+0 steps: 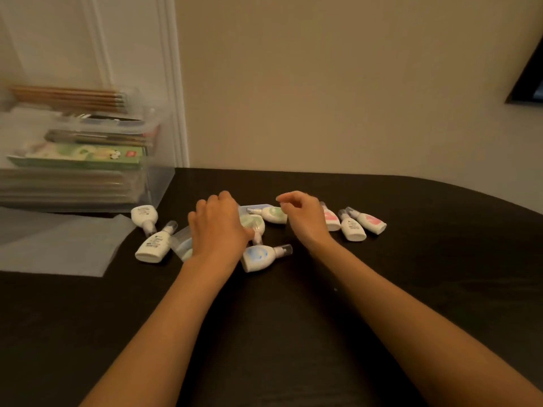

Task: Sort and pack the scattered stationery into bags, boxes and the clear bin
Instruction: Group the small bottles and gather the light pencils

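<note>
At table centre: approx 10 correction-tape dispensers (258,257) loose, unpacked. Clear bin (155,183) already stacked w/ stationery. Left hand (219,227) palm-down over pile, grip unclear; right hand (302,217) half-curled, empty. Bag (58,245) flat, unfilled.

The left hand (219,227) covers most of a green correction tape (255,223) and part of a clear packet (183,242), so what the fingers touch can't be told. The right hand (302,215) hides half of a pink correction tape (331,218). The clear bin (158,183) is blurred and cut by the left edge, its contents unreadable. Labels on the white correction tape (152,245) are too small to read. The frosted bag (58,245) runs off-frame.
</note>
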Tool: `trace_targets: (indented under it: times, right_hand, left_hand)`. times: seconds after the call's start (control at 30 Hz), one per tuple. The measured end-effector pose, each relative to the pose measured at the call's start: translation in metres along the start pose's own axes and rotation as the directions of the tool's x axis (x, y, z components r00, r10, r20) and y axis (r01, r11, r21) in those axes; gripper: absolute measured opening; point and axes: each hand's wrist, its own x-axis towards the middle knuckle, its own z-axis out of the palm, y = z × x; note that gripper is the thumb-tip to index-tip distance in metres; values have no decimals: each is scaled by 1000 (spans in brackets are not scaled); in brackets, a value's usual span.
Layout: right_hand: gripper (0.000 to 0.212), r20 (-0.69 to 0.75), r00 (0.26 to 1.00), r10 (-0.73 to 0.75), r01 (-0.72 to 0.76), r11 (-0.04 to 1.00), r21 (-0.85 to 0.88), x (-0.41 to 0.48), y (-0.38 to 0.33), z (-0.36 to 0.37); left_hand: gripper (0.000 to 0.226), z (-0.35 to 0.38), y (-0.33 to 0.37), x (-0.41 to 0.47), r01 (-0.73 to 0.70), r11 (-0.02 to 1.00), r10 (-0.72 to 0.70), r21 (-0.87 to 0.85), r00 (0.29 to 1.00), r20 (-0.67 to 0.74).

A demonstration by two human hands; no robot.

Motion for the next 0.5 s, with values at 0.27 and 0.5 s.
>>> trace_targets:
  times: [0.27, 0.5]
  right_hand:
    - [35, 159, 980, 121, -23, 859, -512, 53, -10, 46]
    - [48, 257, 910, 326, -167, 854, -492, 68, -17, 37]
  left_hand:
    - [52, 14, -8, 15, 2, 997, -3, -83, 1000, -16]
    - [51, 13, -15, 18, 67, 984, -70, -162, 997, -12]
